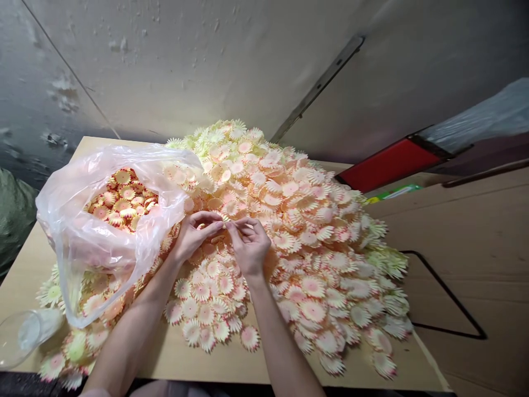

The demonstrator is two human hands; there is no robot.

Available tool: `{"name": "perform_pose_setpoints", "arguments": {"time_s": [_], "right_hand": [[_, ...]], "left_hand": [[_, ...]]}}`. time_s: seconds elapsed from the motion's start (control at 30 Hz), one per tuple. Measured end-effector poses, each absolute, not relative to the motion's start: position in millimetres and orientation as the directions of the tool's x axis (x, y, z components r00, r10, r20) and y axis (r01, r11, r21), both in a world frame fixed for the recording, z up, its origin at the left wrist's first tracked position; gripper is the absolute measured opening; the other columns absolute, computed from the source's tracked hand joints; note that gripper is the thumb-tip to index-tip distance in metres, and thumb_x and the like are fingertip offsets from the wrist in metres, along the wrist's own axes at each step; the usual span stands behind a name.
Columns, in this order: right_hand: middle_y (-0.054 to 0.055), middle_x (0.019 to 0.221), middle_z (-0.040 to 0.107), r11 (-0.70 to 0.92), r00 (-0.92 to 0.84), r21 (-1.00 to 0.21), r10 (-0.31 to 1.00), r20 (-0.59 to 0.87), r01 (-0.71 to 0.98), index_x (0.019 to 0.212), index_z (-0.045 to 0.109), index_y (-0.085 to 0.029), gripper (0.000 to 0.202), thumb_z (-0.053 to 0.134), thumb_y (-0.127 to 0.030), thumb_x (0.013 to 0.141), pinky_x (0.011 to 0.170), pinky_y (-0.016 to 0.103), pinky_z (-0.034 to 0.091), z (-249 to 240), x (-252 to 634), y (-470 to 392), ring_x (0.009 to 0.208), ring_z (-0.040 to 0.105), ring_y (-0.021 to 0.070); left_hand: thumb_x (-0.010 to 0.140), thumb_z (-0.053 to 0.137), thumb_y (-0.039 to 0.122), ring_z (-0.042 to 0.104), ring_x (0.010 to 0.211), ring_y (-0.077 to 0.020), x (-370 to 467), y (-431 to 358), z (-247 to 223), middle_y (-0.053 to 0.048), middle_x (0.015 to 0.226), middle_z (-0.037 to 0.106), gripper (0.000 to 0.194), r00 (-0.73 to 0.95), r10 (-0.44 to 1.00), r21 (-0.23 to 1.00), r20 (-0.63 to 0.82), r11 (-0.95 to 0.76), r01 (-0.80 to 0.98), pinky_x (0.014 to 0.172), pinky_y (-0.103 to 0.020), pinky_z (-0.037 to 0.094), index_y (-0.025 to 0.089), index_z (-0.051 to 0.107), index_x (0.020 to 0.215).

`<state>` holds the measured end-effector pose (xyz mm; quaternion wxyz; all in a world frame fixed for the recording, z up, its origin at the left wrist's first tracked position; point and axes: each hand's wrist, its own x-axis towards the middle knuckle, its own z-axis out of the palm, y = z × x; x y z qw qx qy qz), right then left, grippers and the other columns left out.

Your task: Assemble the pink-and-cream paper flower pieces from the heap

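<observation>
My left hand [193, 236] and my right hand [252, 248] meet over the middle of a large pile of artificial flower petals [289, 190]. The fingertips of both pinch one small pale petal piece [225, 219], mostly covered by the fingers. The piled pieces are round and scalloped, cream to pale green with pink centres. Left of my left hand stands an open, translucent plastic bag [111, 248]. Inside it lie smaller flower pieces [124, 198], yellowish with red edges.
The pile spreads over a light wooden table [25, 286]. A clear plastic cup [20, 336] lies at the near left corner. Behind is a stained wall [185, 60]. To the right are cardboard [467, 248], a black metal bar [450, 295] and a red panel [388, 164].
</observation>
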<state>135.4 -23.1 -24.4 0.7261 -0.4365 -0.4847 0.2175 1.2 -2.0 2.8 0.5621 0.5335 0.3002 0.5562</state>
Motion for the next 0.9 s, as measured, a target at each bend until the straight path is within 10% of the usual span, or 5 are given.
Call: {"name": "perform_pose_setpoints", "arguments": {"time_s": [0.63, 0.9], "right_hand": [[0.007, 0.086, 0.078, 0.588, 0.332, -0.808, 0.772, 0.542, -0.048, 0.092, 0.061, -0.02, 0.029, 0.081, -0.032, 0.076, 0.077, 0.034, 0.064, -25, 132, -27, 0.082, 0.076, 0.0204], [0.004, 0.092, 0.075, 0.796, 0.042, -0.457, 0.482, 0.875, 0.397, 0.099, 0.068, -0.024, 0.026, 0.081, -0.022, 0.078, 0.085, 0.042, 0.058, -17, 135, -35, 0.091, 0.067, 0.0215]], "left_hand": [[0.069, 0.085, 0.039, 0.064, 0.1, -0.0171, -2, 1, -2, -0.006, 0.112, 0.068, 0.042, 0.188, 0.953, 0.933, 0.239, -0.172, -0.316, 0.081, -0.025, 0.053, 0.02, 0.067, 0.102], [0.076, 0.076, 0.055, 0.067, 0.083, -0.0186, -4, 1, 2, -0.003, 0.085, 0.069, 0.053, 0.231, 0.955, 0.889, 0.188, -0.065, -0.454, 0.08, -0.031, 0.055, 0.021, 0.067, 0.116]]}}
